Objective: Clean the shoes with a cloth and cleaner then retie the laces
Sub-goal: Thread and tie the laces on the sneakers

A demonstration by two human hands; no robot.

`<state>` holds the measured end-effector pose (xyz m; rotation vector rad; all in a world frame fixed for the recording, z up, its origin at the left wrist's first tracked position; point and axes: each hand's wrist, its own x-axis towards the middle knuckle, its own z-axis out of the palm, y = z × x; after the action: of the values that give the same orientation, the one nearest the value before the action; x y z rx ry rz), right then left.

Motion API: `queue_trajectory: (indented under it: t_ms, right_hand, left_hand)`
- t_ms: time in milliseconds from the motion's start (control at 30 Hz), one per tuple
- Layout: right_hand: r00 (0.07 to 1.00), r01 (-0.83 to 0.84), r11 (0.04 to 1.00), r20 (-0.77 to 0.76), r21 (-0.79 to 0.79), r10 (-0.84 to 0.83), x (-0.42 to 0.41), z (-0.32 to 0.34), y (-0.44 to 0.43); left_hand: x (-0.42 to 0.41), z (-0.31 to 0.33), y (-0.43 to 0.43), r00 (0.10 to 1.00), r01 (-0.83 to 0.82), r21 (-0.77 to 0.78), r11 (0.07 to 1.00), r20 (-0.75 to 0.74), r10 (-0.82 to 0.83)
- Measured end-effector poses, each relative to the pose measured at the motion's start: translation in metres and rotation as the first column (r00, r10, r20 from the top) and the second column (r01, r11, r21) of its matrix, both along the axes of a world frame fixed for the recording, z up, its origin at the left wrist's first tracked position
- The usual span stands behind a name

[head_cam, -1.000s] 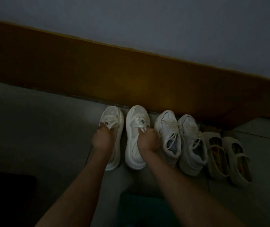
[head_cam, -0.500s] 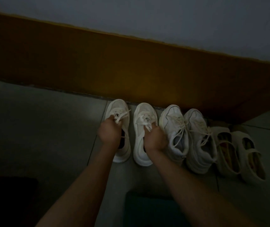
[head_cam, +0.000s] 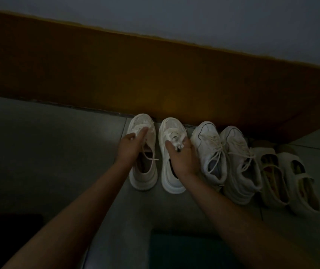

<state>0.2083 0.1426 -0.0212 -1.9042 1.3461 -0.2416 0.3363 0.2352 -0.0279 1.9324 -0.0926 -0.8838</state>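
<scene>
The pair of white sneakers being handled stands on the floor with toes against the foot of the wall, at the left end of a row of shoes. The left sneaker is held by the left hand, whose thumb and fingers are closed on the bunched laces over the tongue. One loose lace end trails across the shoe's opening. Just beside it, apart by a narrow gap, the right sneaker is held the same way: the right hand lies over its opening, thumb on one side and fingers on the other, pinching the lace bundle between them. Both soles look flat on the floor, though the dim light makes it hard to tell whether either is lifted slightly. Both bare forearms reach in from the bottom of the view. To the right, touching side by side, stands a second pair of white sneakers with untied laces spilling over them, and beyond those a pair of pale strapped shoes with patterned insoles. The wall behind has a brown band along its base and grey paint above. Near the bottom edge, between the arms, lies a dark teal shape, too dim to identify.
</scene>
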Motion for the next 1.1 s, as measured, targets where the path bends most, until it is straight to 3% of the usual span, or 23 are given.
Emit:
queue_trajectory:
  t_ms: [133,367,633,867,1000,1100]
  right_hand:
    - [1.0,-0.016,1.0,-0.01,0.011,0.017,0.001,0.003,-0.004]
    - [0.973,-0.114,0.993,-0.205,-0.013,0.109,0.003,-0.001,-0.005]
    - [0.983,-0.065,0.995,-0.179,-0.08,0.05,0.004,-0.008,-0.009]
    - [0.975,-0.079,0.994,-0.215,-0.08,0.06,0.004,-0.003,-0.009]
    - [0.993,-0.08,0.992,-0.082,0.099,0.088,-0.007,0.004,-0.004]
    - [0.995,-0.087,0.985,-0.025,0.146,0.091,-0.029,-0.003,0.003]
  left_hand:
    - [-0.002,-0.011,-0.001,0.994,-0.097,0.011,0.995,0.043,0.097]
    - [-0.012,-0.024,-0.009,0.971,-0.164,0.042,0.986,0.184,0.154]
    - [-0.013,-0.022,-0.022,0.952,-0.2,-0.019,0.98,0.233,0.199]
    - [-0.009,-0.01,-0.012,0.972,-0.074,-0.042,0.996,0.222,0.081]
    - [-0.014,0.001,0.001,0.98,0.046,-0.002,0.999,0.194,-0.045]
    - [-0.025,0.0,0.018,0.983,0.114,0.041,0.993,0.138,-0.119]
